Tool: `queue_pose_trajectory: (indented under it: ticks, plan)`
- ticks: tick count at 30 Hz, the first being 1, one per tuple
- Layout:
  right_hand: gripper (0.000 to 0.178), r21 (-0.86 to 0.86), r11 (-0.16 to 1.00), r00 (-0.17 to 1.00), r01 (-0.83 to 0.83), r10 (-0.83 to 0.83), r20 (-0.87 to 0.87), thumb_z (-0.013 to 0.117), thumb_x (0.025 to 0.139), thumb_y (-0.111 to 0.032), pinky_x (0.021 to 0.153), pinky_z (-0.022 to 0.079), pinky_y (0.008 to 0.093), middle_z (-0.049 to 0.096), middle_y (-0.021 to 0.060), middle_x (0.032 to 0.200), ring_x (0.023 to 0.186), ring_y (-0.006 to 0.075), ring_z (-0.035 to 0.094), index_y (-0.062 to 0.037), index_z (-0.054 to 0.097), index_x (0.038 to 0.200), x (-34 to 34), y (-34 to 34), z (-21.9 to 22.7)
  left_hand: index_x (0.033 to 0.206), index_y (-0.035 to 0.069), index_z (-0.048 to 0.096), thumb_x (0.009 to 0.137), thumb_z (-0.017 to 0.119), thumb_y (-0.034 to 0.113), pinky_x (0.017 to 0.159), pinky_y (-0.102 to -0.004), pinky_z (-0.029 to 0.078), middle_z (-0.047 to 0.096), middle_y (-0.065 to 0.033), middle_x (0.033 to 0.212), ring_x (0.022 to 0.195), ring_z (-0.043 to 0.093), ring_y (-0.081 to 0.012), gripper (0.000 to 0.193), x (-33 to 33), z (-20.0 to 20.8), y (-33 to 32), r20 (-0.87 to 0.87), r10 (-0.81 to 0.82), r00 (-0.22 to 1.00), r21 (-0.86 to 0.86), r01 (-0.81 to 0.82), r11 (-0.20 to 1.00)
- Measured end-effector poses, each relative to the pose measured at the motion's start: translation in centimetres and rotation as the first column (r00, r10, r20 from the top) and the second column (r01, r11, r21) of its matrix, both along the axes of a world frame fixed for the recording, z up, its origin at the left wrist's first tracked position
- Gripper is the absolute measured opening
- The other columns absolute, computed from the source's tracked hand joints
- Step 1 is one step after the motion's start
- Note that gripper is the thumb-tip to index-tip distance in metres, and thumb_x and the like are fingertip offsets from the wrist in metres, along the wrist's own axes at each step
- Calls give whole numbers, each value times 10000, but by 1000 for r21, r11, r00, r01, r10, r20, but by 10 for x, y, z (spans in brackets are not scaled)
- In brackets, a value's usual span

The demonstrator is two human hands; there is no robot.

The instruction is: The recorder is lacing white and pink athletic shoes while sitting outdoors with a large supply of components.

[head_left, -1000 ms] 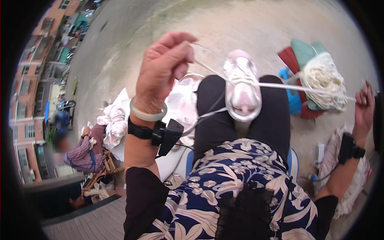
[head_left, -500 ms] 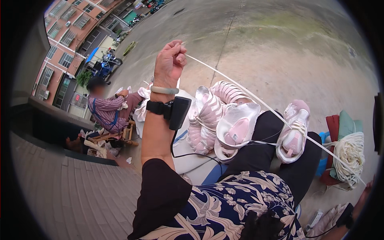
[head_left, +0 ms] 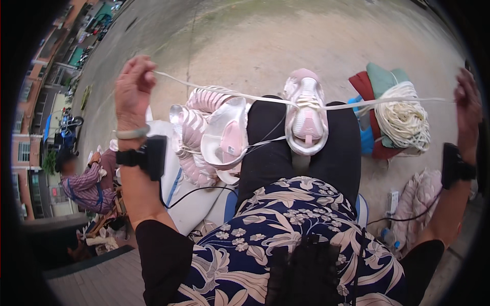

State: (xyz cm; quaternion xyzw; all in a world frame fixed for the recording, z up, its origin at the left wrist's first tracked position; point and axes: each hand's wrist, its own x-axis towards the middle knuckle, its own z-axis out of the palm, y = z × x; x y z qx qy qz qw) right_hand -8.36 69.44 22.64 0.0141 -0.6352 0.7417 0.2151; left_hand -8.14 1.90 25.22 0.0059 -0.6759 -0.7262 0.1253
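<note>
Pinched in my left hand is one stretch of white lace; a second stretch runs out to my right hand, closed on it too, though those fingers are dim. Both stretches meet at one pink-and-white shoe, lying across my two black-trousered legs. On my left sits one open pink-and-white upper, with at least two tied bundles behind it; on my right, one thick hank of cream laces. One co-worker sits far left.
</note>
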Motion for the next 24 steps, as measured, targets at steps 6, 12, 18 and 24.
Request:
queue_pose_trajectory:
  ticks: [6, 12, 18, 24]
  plan:
    - [124, 137, 953, 906, -270, 204, 370, 544, 885, -160, 446, 380, 165, 593, 1, 667, 493, 25, 472, -51, 587, 925, 38, -169, -102, 868, 16, 627, 832, 607, 115, 447, -176, 415, 617, -43, 673, 503, 516, -53, 108, 20, -106, 122, 315, -301, 900, -150, 360, 921]
    - [62, 65, 881, 783, -468, 380, 492, 564, 857, -94, 467, 388, 161, 568, -7, 673, 513, 27, 486, -35, 583, 852, 55, -220, -157, 795, 38, 626, 760, 638, 76, 476, -230, 414, 606, -36, 678, 567, 566, -97, 53, 32, -169, 182, 189, -376, 907, -609, 409, 680]
    - [69, 132, 883, 828, -450, 358, 431, 577, 838, -80, 521, 397, 181, 538, -31, 686, 583, 36, 481, -13, 588, 846, 49, -247, -176, 755, 61, 602, 688, 600, 78, 891, -450, 336, 551, -109, 1108, 1035, 479, -326, 69, 29, -175, 214, -196, -474, 859, -936, -20, 351]
    - [62, 186, 923, 889, -337, 247, 385, 543, 829, -29, 554, 408, 207, 535, 13, 675, 607, 54, 484, -6, 581, 872, 48, -259, -185, 729, 20, 576, 729, 518, 85, 938, -550, 281, 505, -138, 1183, 1134, 417, -365, 87, 27, -191, 216, -194, -558, 807, -981, -159, 111]
